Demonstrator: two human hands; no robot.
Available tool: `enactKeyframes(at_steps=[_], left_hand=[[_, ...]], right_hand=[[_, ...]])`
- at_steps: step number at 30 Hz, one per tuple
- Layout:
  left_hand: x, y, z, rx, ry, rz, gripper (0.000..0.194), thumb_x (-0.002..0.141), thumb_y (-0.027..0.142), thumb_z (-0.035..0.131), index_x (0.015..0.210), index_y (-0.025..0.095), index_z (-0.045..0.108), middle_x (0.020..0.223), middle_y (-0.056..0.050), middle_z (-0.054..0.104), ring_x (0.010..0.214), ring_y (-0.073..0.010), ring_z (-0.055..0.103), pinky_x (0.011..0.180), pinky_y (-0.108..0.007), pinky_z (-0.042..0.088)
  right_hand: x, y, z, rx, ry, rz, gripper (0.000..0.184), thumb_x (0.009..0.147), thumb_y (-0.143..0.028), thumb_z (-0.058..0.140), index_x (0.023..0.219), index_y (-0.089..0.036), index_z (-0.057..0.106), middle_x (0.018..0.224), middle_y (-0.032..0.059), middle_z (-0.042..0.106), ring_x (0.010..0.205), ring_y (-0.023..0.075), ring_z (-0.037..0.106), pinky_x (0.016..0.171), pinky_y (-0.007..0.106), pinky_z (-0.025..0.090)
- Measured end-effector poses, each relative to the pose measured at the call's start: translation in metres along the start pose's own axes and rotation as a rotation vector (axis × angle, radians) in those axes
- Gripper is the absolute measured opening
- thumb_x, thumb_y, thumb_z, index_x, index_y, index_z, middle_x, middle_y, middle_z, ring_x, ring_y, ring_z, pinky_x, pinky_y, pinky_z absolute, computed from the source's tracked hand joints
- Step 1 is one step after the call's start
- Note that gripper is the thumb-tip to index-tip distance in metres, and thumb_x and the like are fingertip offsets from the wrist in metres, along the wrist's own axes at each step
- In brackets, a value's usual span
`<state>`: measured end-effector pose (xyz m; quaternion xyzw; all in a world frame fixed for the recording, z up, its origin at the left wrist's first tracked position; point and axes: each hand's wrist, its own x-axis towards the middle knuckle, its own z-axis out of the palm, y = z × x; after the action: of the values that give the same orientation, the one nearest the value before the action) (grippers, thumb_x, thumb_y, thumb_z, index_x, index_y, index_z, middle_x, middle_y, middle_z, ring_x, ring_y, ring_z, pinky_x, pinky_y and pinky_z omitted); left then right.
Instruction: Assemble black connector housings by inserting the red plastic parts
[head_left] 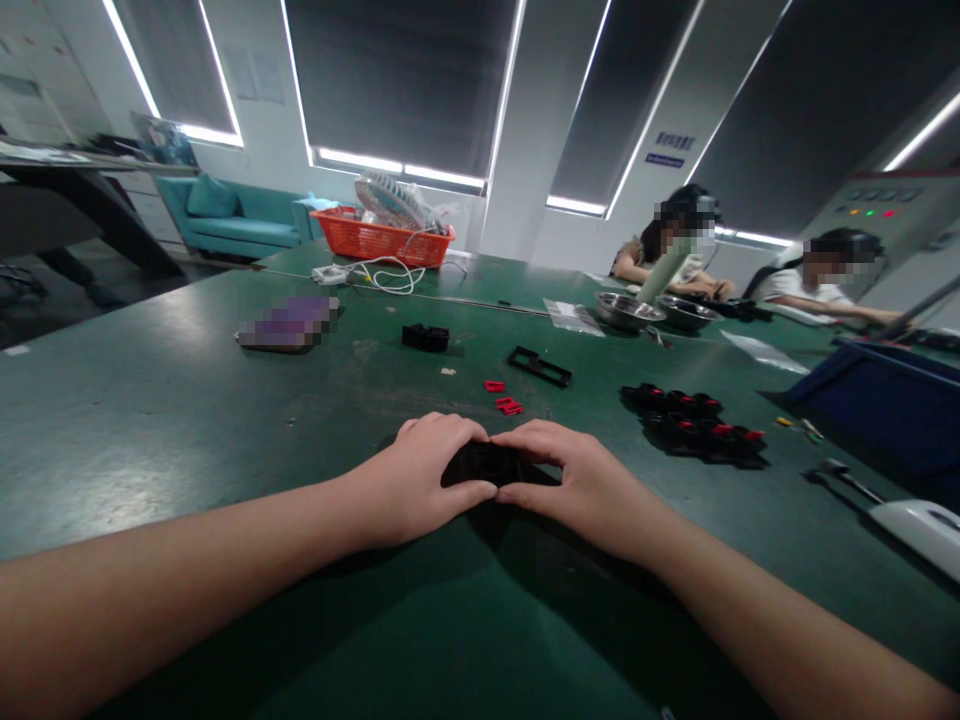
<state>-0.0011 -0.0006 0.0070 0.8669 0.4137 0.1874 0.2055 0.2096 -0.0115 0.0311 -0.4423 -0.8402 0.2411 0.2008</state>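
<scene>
A black plastic part (pixel 481 464) is low over the green table, gripped from both sides. My left hand (pixel 429 472) curls round its left end, thumb in front and fingers behind. On the other end, my right hand (pixel 581 478) closes with thumb and fingers pinched in the same way. Most of the part's detail is hidden in shadow and by the fingers. Just beyond my hands lie small red clips (pixel 508 405) and a black rectangular frame (pixel 540 366). Farther back stands another black plastic part (pixel 426 338).
Several black assemblies with red pieces (pixel 694 425) lie to the right, near a blue bin (pixel 889 410) and a white-handled tool (pixel 919 530). At left is a purple phone-like slab (pixel 291 323). Behind are an orange basket (pixel 382 243), metal bowls (pixel 628 311) and two people.
</scene>
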Motion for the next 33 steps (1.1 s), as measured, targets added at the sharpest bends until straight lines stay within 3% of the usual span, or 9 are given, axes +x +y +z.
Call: enactKeyframes(at_steps=[33], left_hand=[[-0.0003, 0.0014, -0.0008, 0.016, 0.010, 0.009, 0.032, 0.087, 0.035, 0.061, 0.115, 0.020, 0.059, 0.117, -0.010, 0.066, 0.113, -0.0293, 0.057, 0.102, -0.049, 0.043]], right_hand=[[0.0000, -0.0007, -0.0009, -0.019, 0.000, -0.009, 0.036, 0.080, -0.020, 0.075, 0.115, -0.021, 0.070, 0.111, 0.0079, 0.071, 0.103, 0.0232, 0.065, 0.093, 0.040, 0.051]])
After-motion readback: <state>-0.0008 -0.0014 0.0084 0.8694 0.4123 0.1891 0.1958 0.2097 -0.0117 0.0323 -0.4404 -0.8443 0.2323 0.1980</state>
